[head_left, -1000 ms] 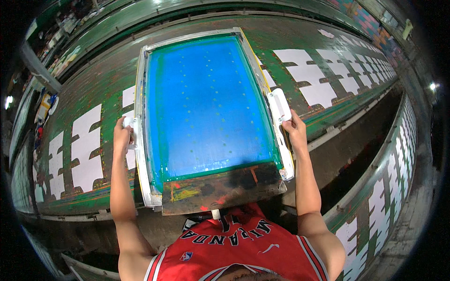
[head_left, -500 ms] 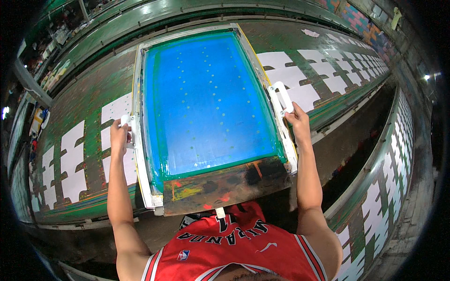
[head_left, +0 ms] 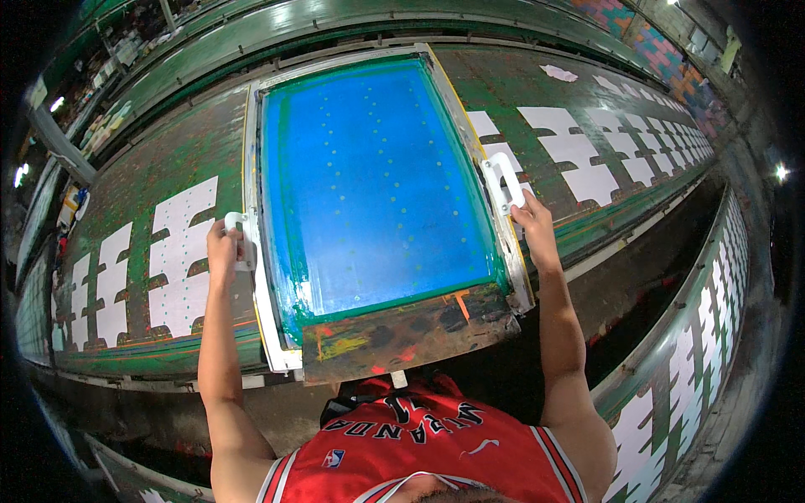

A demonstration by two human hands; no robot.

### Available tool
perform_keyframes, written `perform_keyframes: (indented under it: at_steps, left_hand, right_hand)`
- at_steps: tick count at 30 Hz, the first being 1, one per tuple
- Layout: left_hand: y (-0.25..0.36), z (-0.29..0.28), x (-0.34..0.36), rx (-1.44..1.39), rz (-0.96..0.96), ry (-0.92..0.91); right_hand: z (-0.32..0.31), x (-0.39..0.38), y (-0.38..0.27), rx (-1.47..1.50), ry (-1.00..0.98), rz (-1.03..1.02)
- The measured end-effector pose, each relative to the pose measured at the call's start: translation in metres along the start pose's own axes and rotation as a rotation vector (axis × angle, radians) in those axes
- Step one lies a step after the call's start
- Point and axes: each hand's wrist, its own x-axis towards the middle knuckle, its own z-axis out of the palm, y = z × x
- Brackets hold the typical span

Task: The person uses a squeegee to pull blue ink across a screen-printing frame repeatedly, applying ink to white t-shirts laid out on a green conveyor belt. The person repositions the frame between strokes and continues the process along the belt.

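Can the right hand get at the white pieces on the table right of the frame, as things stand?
Probably yes for the nearest ones. The right hand grips the frame's right handle, and the closest white pieces lie just beyond it with nothing between. It would have to let go of the handle first.

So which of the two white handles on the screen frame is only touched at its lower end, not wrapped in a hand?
The handle on the frame's right side: the right hand just reaches its lower end. The handle on the frame's left side is gripped by the left hand.

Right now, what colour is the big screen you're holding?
Bright blue mesh with a green border and tiny pale dots, in a white frame. Head view.
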Motion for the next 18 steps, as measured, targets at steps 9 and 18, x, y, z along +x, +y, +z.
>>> perform_keyframes:
  at_steps: [9,18]
  left_hand:
    - [-0.005,-0.002,-0.013,-0.017,-0.057,0.065]
    - [0.006,-0.001,-0.008,0.018,-0.04,0.079]
  right_hand:
    - [-0.002,0.013,0.005,-0.022,-0.065,0.051]
    - [-0.002,0.017,0.015,0.061,-0.01,0.107]
